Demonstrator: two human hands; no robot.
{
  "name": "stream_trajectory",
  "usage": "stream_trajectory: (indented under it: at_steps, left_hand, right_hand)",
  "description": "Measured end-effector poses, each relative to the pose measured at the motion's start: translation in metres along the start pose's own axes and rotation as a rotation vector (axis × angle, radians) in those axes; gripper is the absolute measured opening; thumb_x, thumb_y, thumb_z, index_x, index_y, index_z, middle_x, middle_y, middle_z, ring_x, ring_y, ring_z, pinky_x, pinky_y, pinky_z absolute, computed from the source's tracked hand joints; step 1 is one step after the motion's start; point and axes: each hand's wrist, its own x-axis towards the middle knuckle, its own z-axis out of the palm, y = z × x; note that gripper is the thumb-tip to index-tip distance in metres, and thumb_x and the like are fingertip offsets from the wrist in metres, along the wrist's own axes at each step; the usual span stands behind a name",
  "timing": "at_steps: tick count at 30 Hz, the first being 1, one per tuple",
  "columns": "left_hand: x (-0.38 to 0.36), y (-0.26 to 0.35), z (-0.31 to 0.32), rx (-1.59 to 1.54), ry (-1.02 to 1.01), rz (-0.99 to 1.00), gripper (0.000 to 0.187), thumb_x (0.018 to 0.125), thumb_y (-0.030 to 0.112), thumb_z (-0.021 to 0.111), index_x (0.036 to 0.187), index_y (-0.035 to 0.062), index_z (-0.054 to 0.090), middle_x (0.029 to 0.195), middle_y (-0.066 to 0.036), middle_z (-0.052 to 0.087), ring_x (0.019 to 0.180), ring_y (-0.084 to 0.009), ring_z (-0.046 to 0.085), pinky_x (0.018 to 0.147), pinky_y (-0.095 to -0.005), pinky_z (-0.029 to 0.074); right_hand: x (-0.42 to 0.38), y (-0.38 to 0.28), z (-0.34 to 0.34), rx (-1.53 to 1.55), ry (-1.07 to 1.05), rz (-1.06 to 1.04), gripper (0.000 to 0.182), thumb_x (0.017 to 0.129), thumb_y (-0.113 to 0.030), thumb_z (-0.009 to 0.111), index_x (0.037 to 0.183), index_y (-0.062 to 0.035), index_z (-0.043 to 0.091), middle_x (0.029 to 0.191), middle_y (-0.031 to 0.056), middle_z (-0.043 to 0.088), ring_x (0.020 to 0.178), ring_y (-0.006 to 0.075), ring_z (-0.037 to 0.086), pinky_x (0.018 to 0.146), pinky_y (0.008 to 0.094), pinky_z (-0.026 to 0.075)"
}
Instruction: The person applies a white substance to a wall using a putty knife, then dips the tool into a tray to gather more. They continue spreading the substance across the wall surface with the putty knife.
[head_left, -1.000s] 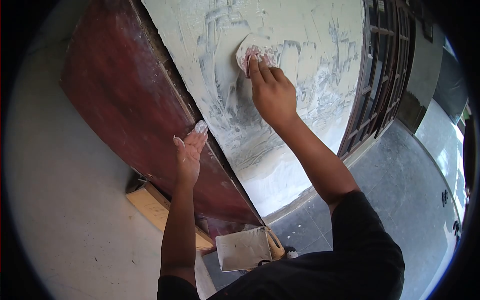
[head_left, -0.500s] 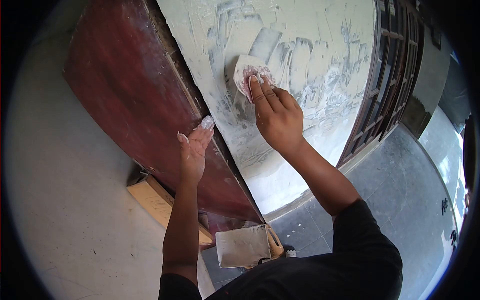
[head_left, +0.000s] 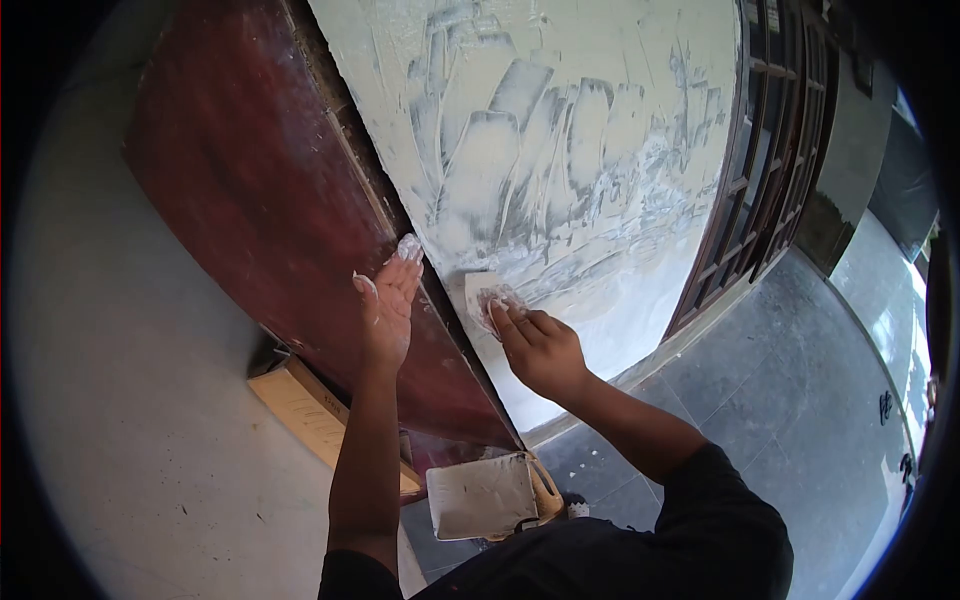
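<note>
My right hand (head_left: 540, 350) presses a pale flat scraper (head_left: 480, 287), smeared with white paste, against the lower part of the white wall (head_left: 620, 300). Its fingers lie together over the tool. Streaks of white paste and grey patches cover the wall above it. To the left, my left hand (head_left: 392, 305) is raised with the palm up and fingers spread, beside the edge of the dark red panel (head_left: 260, 170). White paste coats its fingertips and thumb.
Below stands a paste-stained tray (head_left: 482, 497) beside a tan container (head_left: 546, 490). A long cardboard box (head_left: 305, 410) lies at the lower left. A barred window (head_left: 760, 170) is at the right, above the grey tiled floor (head_left: 740, 370), with white crumbs near the wall's foot.
My right hand has moved down the wall with the scraper, baring the streaked patch it covered before. My left hand has hardly moved.
</note>
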Motion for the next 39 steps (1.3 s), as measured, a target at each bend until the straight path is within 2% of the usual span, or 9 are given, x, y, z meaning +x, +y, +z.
stream_trajectory:
  at_steps: [4,8,13,18,24,28,30,36,39]
  left_hand:
    - [0.001,-0.006,-0.003,0.004,0.057,0.003,0.087,0.098,0.063,0.027,0.140,-0.0131,0.032,0.147,-0.030,0.034,0.138,-0.0363,0.036,0.118,-0.0441,0.024]
    - [0.002,-0.011,-0.008,-0.043,0.046,0.020,0.085,0.098,0.062,0.027,0.137,-0.0123,0.037,0.145,-0.029,0.037,0.137,-0.0366,0.038,0.118,-0.0444,0.025]
    - [0.003,-0.014,-0.009,-0.054,0.041,0.065,0.082,0.098,0.062,0.028,0.132,-0.0110,0.043,0.144,-0.028,0.040,0.136,-0.0371,0.039,0.118,-0.0446,0.025]
    - [0.002,-0.013,-0.010,-0.026,0.028,0.066,0.080,0.100,0.061,0.026,0.133,-0.0105,0.043,0.145,-0.028,0.039,0.136,-0.0375,0.038,0.118,-0.0452,0.024]
    - [0.002,-0.015,-0.018,-0.033,-0.125,0.120,0.080,0.100,0.060,0.025,0.137,-0.0100,0.040,0.146,-0.029,0.037,0.139,-0.0385,0.035,0.118,-0.0478,0.022]
    - [0.003,-0.018,-0.027,-0.019,-0.190,0.142,0.080,0.100,0.060,0.025,0.139,-0.0094,0.037,0.147,-0.029,0.035,0.139,-0.0397,0.033,0.119,-0.0486,0.020]
    - [0.003,-0.013,-0.025,0.003,-0.194,0.134,0.080,0.100,0.060,0.026,0.139,-0.0093,0.037,0.148,-0.029,0.035,0.139,-0.0399,0.033,0.119,-0.0485,0.020]
    - [0.000,-0.019,-0.014,-0.002,-0.117,0.162,0.079,0.100,0.059,0.027,0.139,-0.0089,0.038,0.148,-0.027,0.036,0.140,-0.0381,0.033,0.119,-0.0470,0.020]
    - [0.000,-0.021,-0.011,-0.010,-0.083,0.160,0.077,0.101,0.057,0.028,0.139,-0.0086,0.038,0.148,-0.026,0.036,0.139,-0.0367,0.034,0.119,-0.0458,0.021]
  right_hand:
    - [0.059,0.056,-0.030,-0.215,0.316,0.112,0.048,0.077,-0.003,0.062,0.125,0.0001,0.060,0.107,0.0148,0.069,0.084,0.0252,0.065,0.074,0.0313,0.055]
    - [0.091,0.083,-0.010,-0.319,0.260,0.097,0.050,0.078,-0.006,0.059,0.126,0.0027,0.058,0.115,0.0172,0.066,0.091,0.0263,0.063,0.075,0.0338,0.055]
    - [0.032,0.033,0.036,-0.182,0.105,-0.009,0.050,0.079,-0.006,0.059,0.128,0.0018,0.057,0.116,0.0168,0.066,0.094,0.0265,0.065,0.077,0.0323,0.056]
    - [0.019,0.024,-0.007,-0.031,0.164,0.116,0.046,0.074,-0.004,0.069,0.119,-0.0025,0.066,0.098,0.0098,0.072,0.081,0.0218,0.066,0.073,0.0311,0.055]
    - [0.072,0.089,-0.005,-0.226,0.279,0.264,0.050,0.078,-0.003,0.061,0.127,0.0021,0.058,0.107,0.0175,0.068,0.083,0.0247,0.064,0.071,0.0326,0.055]
    - [0.028,0.026,0.070,-0.240,0.110,0.085,0.049,0.080,-0.010,0.057,0.125,0.0099,0.055,0.110,0.0267,0.065,0.087,0.0290,0.064,0.070,0.0330,0.057]
    - [-0.002,-0.009,0.078,-0.098,0.067,0.072,0.045,0.083,-0.008,0.054,0.126,0.0052,0.057,0.104,0.0190,0.068,0.083,0.0265,0.063,0.070,0.0301,0.056]
    - [-0.007,-0.022,0.019,0.188,0.021,0.266,0.047,0.075,-0.006,0.066,0.122,-0.0016,0.063,0.101,0.0121,0.071,0.082,0.0228,0.066,0.069,0.0316,0.056]
    - [-0.005,0.008,-0.004,0.095,0.116,0.327,0.050,0.074,-0.003,0.067,0.123,-0.0022,0.062,0.104,0.0127,0.071,0.083,0.0245,0.067,0.070,0.0331,0.056]
